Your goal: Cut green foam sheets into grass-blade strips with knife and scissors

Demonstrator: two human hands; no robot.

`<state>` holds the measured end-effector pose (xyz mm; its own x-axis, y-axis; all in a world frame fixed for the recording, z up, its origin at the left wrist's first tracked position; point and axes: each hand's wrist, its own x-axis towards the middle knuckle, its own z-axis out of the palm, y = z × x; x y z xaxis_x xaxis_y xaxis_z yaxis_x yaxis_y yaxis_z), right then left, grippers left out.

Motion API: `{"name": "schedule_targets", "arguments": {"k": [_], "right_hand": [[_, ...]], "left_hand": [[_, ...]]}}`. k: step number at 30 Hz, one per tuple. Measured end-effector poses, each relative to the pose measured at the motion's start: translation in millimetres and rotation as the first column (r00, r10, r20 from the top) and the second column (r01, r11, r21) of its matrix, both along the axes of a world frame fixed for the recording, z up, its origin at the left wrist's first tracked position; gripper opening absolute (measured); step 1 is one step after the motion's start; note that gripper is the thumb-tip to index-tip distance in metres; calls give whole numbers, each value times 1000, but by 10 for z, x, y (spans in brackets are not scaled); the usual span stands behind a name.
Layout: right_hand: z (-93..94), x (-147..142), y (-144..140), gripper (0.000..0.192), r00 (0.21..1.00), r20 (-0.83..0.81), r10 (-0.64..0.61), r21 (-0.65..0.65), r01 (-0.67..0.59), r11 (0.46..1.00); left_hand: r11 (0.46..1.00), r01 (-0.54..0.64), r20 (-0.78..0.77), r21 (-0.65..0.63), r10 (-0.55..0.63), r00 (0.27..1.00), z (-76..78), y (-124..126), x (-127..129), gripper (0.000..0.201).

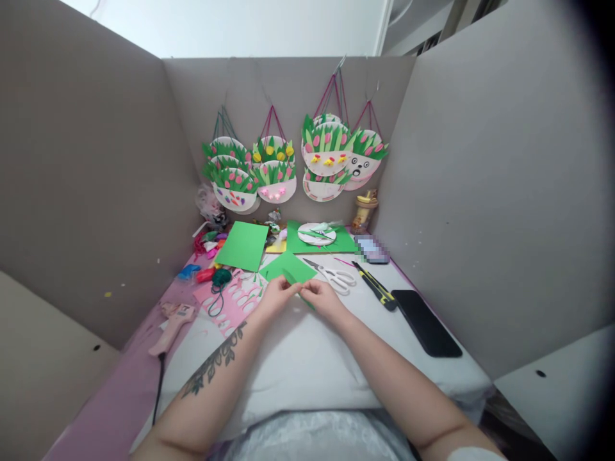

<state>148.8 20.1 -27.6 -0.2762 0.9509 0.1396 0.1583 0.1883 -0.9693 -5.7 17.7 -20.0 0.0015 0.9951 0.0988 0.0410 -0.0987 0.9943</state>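
Observation:
A narrow green paper strip point(291, 276) is pinched between my two hands over the middle of the table. My left hand point(281, 291) closes thumb and fingertips on it. Right beside, my right hand point(321, 294) grips the same strip, and its lower end shows under the fingers. Just behind my hands lies a green paper sheet point(293, 262), partly hidden by them. White-handled scissors point(339, 276) rest to the right of that sheet. A larger green sheet point(244, 246) lies farther back on the left.
On the left are a pink glue gun point(175, 325), pink cut-out paper point(230, 304) and dark green yarn point(221, 277). A yellow-black utility knife point(377, 288), a black slab point(425, 323) and a phone point(371, 248) lie right. A white paper plate point(317, 234) sits behind; flower-basket crafts point(327, 150) hang on the back panel.

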Motion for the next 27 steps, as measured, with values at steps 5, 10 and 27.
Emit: {"name": "schedule_targets", "arguments": {"k": [5,10,27], "right_hand": [[34,-10,-21,21,998,-41,38,-21,-39,999],[41,25,3,18,994,-97,46,-50,-51,997],[-1,-9,-9,26,980,83,-181,186,163,969]], "left_hand": [[999,-24,-74,-46,21,997,-15,-28,-14,38],[977,-92,199,-191,130,971,104,15,-102,41],[982,-110,-140,154,131,981,43,-10,-13,23]]}}
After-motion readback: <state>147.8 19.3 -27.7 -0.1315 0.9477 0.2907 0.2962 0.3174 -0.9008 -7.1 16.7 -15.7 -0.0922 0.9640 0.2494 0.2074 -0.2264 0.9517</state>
